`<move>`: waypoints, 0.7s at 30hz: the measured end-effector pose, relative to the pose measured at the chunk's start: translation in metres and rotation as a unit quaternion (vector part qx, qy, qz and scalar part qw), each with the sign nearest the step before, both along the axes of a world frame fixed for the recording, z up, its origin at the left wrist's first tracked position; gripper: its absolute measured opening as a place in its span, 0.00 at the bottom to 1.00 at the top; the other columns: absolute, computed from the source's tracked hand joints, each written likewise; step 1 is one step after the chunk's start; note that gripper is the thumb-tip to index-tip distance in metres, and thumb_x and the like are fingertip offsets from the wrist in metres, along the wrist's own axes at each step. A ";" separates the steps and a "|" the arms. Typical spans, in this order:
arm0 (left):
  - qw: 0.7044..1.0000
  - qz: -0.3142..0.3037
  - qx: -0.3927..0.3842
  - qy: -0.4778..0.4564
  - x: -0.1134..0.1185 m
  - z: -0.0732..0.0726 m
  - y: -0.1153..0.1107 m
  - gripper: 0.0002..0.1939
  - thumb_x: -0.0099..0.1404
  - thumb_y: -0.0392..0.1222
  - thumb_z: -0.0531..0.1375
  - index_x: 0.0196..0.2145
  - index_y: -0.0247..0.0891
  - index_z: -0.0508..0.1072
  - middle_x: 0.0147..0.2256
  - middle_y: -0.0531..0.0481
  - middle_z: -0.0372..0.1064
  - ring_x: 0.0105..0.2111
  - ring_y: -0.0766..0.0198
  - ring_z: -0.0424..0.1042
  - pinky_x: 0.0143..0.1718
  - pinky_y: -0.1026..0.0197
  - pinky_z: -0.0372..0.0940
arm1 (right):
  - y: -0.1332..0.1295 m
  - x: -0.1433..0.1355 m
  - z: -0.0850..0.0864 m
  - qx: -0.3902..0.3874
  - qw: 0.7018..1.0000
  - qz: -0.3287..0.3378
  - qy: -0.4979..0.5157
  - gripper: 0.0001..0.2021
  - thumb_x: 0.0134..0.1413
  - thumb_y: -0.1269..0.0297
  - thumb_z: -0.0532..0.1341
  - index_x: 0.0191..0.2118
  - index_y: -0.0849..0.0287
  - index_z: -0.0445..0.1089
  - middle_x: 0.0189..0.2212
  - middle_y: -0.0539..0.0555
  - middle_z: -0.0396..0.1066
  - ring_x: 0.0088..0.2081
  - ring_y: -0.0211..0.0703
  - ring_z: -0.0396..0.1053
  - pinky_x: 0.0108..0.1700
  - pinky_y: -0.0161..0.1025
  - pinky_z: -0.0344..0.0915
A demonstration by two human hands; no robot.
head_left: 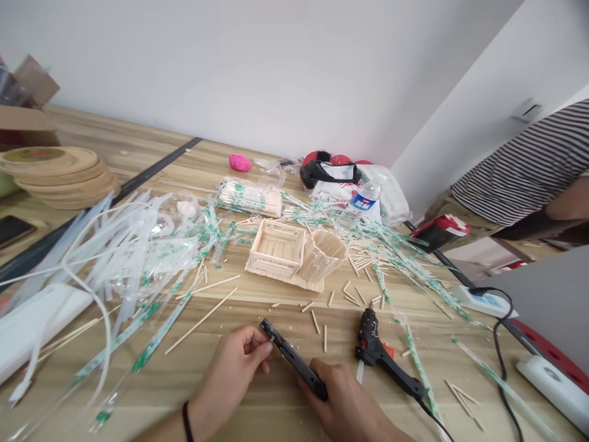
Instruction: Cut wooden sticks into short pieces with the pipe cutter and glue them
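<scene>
My right hand [338,393] is wrapped round the handle of a slim black hand tool [294,361] with metal parts near its far end; its exact kind is unclear. My left hand [234,367] is closed, thumb and forefinger pinched right beside the tool's tip. Whatever is between those fingers is hidden or too small to make out. Beyond both hands stands a small model made of wooden sticks, with a railed square box [277,248] and a round flared cup [324,255] on a stick base. A black glue gun [381,356] lies right of my right hand.
Short cut sticks [315,322] are scattered ahead. Plastic wrappers [156,264] and white glue sticks cover the left. A bundle of sticks [248,197], a water bottle [361,202] and a power strip [485,302] lie farther back. A person in a striped shirt [524,166] stands at right.
</scene>
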State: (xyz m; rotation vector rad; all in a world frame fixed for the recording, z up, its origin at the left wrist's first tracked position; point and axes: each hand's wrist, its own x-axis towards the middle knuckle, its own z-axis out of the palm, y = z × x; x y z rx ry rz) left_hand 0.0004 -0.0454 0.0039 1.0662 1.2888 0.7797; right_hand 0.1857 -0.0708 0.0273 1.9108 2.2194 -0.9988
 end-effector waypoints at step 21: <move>0.991 0.028 0.008 -0.129 0.002 -0.004 -0.001 0.20 0.51 0.56 0.64 0.24 0.35 0.68 0.19 0.53 0.68 0.17 0.67 0.67 0.15 0.66 0.59 | -0.001 -0.002 0.022 0.004 1.000 -0.021 -0.021 0.04 0.52 0.66 0.55 0.33 0.57 0.65 0.30 0.55 0.74 0.32 0.47 0.71 0.29 0.34 0.52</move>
